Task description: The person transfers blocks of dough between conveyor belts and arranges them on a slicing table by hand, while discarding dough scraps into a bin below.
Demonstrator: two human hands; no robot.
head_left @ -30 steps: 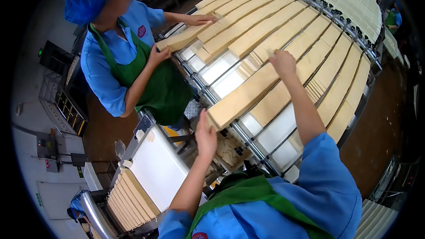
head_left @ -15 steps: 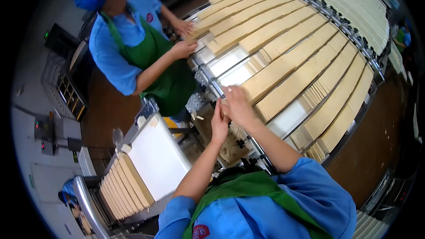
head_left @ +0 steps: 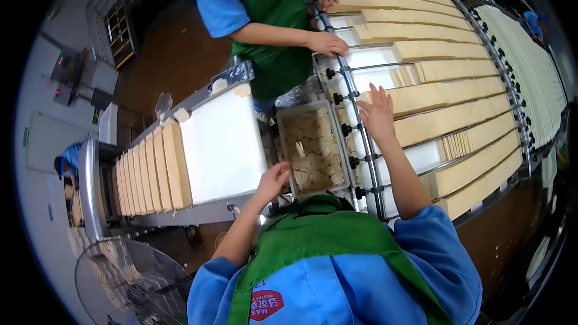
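Observation:
Long pale dough-like strips (head_left: pixel 445 93) lie in lanes between metal rods on the white conveyor at the right. My right hand (head_left: pixel 378 114) is over the near end of one strip, fingers spread, holding nothing. My left hand (head_left: pixel 274 180) is at the left edge of a grey bin (head_left: pixel 280 126), its fingers curled; whether anything small is in them cannot be made out. Inside the bin lie many torn pale scraps (head_left: pixel 313 150), and one piece near its middle looks tilted upright.
A co-worker (head_left: pixel 271 24) stands across, both hands by the conveyor's rail (head_left: pixel 349 78). At the left, a white belt (head_left: pixel 223 144) carries several upright strips (head_left: pixel 171 165). A fan (head_left: pixel 129 283) stands lower left.
The view has turned towards the left belt and bin. My hands, together at the rail half a second ago, are now apart, the left one by the bin.

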